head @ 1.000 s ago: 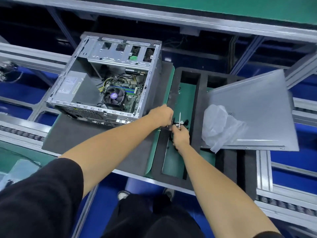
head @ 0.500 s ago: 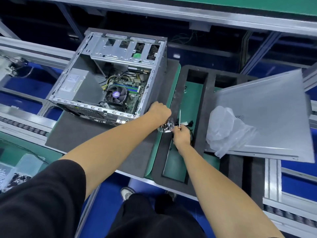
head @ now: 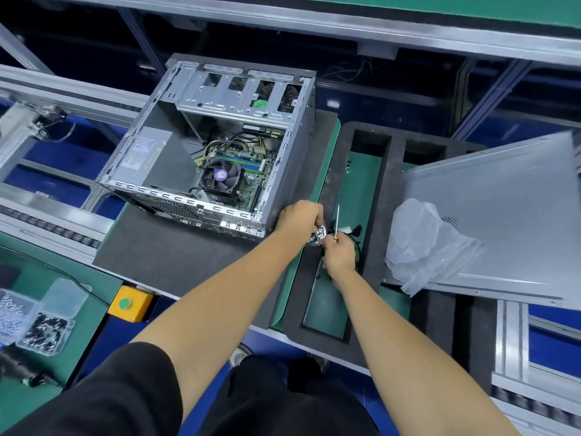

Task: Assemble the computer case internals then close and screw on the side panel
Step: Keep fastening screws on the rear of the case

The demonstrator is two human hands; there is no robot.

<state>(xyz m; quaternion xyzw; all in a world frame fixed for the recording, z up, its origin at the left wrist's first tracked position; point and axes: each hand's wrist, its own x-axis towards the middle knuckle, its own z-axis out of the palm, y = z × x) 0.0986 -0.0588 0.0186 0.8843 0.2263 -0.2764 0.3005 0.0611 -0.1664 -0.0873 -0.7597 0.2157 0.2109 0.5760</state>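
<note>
Two hands working beside one open case (head: 220, 146): left hand (head: 300, 217) gripping one small metal part (head: 319, 236), right hand (head: 339, 254) gripping one screwdriver (head: 337, 223).

The small metal part (head: 320, 235) between the two hands is mostly covered by the left hand (head: 300, 217) and the fingers of the right hand (head: 339, 254), and is too small to identify. The screwdriver (head: 337, 222) shows only its thin shaft and a bit of orange; the right hand hides its handle. The black cables (head: 354, 231) just beyond are a tangle with no readable detail. The side panel (head: 503, 215) runs off the right edge, partly under a clear plastic bag (head: 421, 243). The parts boxes (head: 34, 319) at near left are cut by the edge, their contents too small to tell.
</note>
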